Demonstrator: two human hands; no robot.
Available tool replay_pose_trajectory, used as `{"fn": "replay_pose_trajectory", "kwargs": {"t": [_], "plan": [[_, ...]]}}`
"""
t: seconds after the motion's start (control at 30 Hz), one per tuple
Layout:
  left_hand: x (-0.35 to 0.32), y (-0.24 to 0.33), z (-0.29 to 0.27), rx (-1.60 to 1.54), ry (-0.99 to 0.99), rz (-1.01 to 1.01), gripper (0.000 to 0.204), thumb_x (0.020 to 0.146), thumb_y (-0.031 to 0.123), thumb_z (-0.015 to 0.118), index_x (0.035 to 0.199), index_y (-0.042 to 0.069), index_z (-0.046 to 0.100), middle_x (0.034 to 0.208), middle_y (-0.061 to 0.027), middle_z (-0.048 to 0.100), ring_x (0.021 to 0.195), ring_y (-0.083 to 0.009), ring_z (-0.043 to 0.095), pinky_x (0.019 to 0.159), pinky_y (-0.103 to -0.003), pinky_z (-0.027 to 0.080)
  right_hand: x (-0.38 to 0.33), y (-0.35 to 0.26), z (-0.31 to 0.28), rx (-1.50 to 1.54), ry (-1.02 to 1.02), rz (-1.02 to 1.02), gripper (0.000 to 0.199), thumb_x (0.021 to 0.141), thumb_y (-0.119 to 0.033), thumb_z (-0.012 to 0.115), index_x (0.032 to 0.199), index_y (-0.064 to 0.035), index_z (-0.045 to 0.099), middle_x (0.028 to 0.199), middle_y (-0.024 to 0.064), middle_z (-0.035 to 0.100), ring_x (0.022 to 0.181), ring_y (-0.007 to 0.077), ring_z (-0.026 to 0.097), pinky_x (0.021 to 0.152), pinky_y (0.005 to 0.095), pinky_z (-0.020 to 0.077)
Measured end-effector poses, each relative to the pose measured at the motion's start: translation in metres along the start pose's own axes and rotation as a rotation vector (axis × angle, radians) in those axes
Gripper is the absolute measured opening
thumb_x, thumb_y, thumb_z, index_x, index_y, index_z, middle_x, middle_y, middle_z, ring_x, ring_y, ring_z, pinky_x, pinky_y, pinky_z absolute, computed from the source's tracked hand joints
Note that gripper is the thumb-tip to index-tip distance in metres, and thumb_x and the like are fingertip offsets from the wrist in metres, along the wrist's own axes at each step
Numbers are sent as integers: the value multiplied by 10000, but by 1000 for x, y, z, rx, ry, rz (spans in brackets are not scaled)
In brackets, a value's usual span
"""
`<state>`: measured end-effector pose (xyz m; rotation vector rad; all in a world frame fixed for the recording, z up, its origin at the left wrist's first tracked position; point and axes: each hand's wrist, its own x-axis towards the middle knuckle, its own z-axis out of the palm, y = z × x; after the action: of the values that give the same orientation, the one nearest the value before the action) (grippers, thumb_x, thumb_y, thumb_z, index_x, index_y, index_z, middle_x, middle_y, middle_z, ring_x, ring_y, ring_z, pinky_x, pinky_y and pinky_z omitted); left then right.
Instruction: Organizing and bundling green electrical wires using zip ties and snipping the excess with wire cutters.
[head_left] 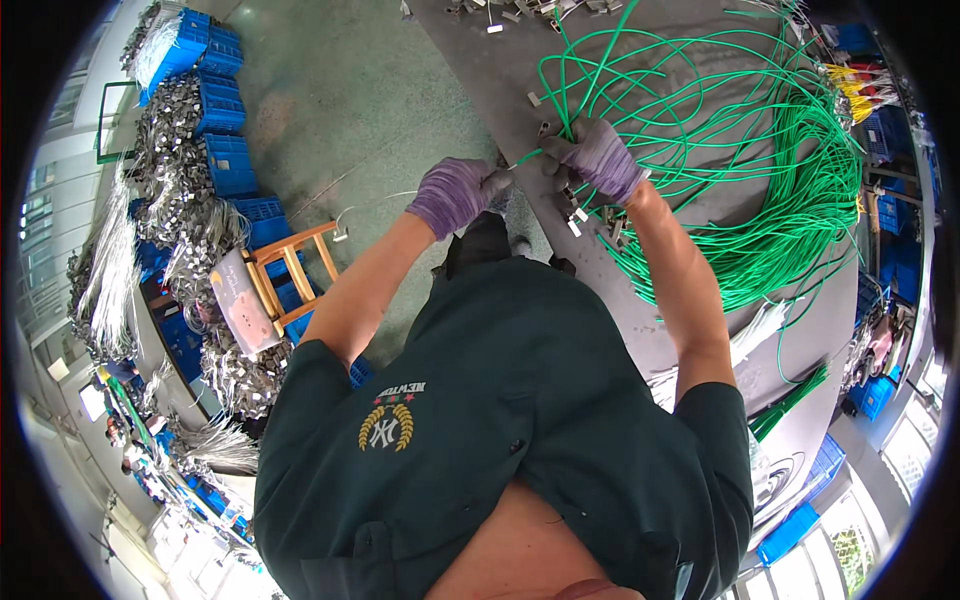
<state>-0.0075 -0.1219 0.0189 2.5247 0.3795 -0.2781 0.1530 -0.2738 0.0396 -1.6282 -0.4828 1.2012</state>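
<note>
Both my hands wear purple-grey gloves and are closed over the near edge of the table. My left hand (455, 195) grips a thin pale wire (395, 193) that trails off to the left, with a small white piece hanging at its far end. Between the hands runs a short length of green cable (527, 157), its left end at my left fingertips. My right hand (597, 160) pinches this green cable, and loops of it rise behind the fingers. Small metal-and-white connectors (575, 222) lie on the table below my right hand. The exact join at the left fingertips is hidden.
A large coil of green cable (800, 215) covers the right of the grey table (480, 55). More metal pieces (520, 10) lie at its far edge. Left, blue crates (228, 160) stand beside heaped wired connectors (170, 130). A wooden stool (290, 265) stands nearer.
</note>
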Motion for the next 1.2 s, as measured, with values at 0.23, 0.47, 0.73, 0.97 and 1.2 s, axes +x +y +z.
{"fn": "replay_pose_trajectory", "kwargs": {"t": [0.23,0.47,0.73,0.97,1.2], "plan": [[-5,-15,15,-316,125,165,273,880,290,520,818,38,605,663,-139,575,617,-290,567,580,-356,446,1,15,-27,119,19,-83,250,852,-228,593,890,19,604,672,82,637,508,142,614,414,216,440],[-2,5,5,-748,-75,-27,259,896,243,518,809,11,593,566,-39,503,497,-105,465,482,-256,380,-16,13,6,160,61,-77,234,845,-204,580,749,7,610,625,75,624,477,131,588,403,221,430],[-17,13,24,-1057,15,-97,213,897,209,511,858,15,591,560,18,432,476,-61,388,437,-229,307,-15,0,-52,210,114,-233,257,878,-255,566,955,-10,560,572,43,572,459,115,544,412,206,397],[-17,2,18,-1101,-250,-335,174,868,209,532,846,44,585,541,30,394,460,-49,358,411,-222,273,5,37,-78,584,131,-394,359,877,-242,556,1074,58,539,601,63,570,443,137,512,411,221,380],[-19,-4,24,-1116,-281,-405,166,861,198,537,832,40,574,528,37,366,441,-51,333,403,-218,258,1,23,-85,385,320,-344,253,846,-163,544,989,45,564,594,55,559,446,123,500,409,222,356]]}}
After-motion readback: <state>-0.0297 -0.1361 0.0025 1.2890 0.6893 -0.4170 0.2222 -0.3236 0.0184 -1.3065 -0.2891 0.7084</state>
